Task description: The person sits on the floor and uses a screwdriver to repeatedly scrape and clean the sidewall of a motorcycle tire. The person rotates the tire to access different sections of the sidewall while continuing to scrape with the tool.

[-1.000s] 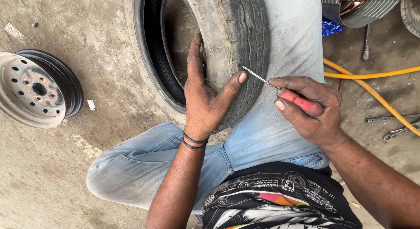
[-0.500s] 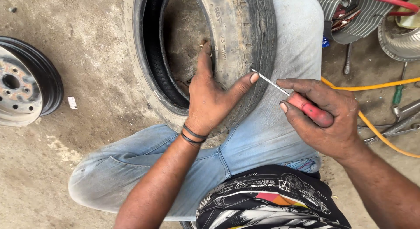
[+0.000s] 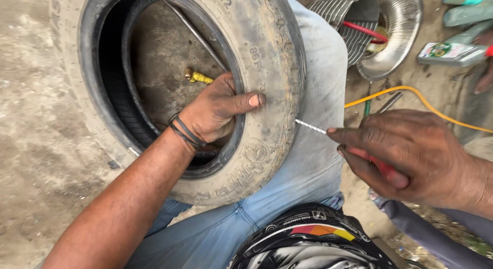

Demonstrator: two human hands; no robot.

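Observation:
A worn black tyre (image 3: 272,68) stands upright against my leg in blue jeans (image 3: 318,161). My left hand (image 3: 218,112) grips the tyre's inner rim, fingers inside and thumb lying across the sidewall. My right hand (image 3: 405,153) is closed around a red-handled tool (image 3: 382,169); its thin twisted metal shaft (image 3: 310,126) points left and its tip meets the tyre's tread. A brass valve piece (image 3: 197,76) shows through the tyre opening.
Bare concrete floor (image 3: 36,145) lies to the left. At the upper right sit metal hubcaps (image 3: 395,38), a yellow hose (image 3: 411,94), plastic bottles (image 3: 449,52) and a few hand tools.
The view has closed in on the tyre. My left hand moved from the tread to grip the inner rim. The tool's tip now touches the tread. The wheel rim at left left the view.

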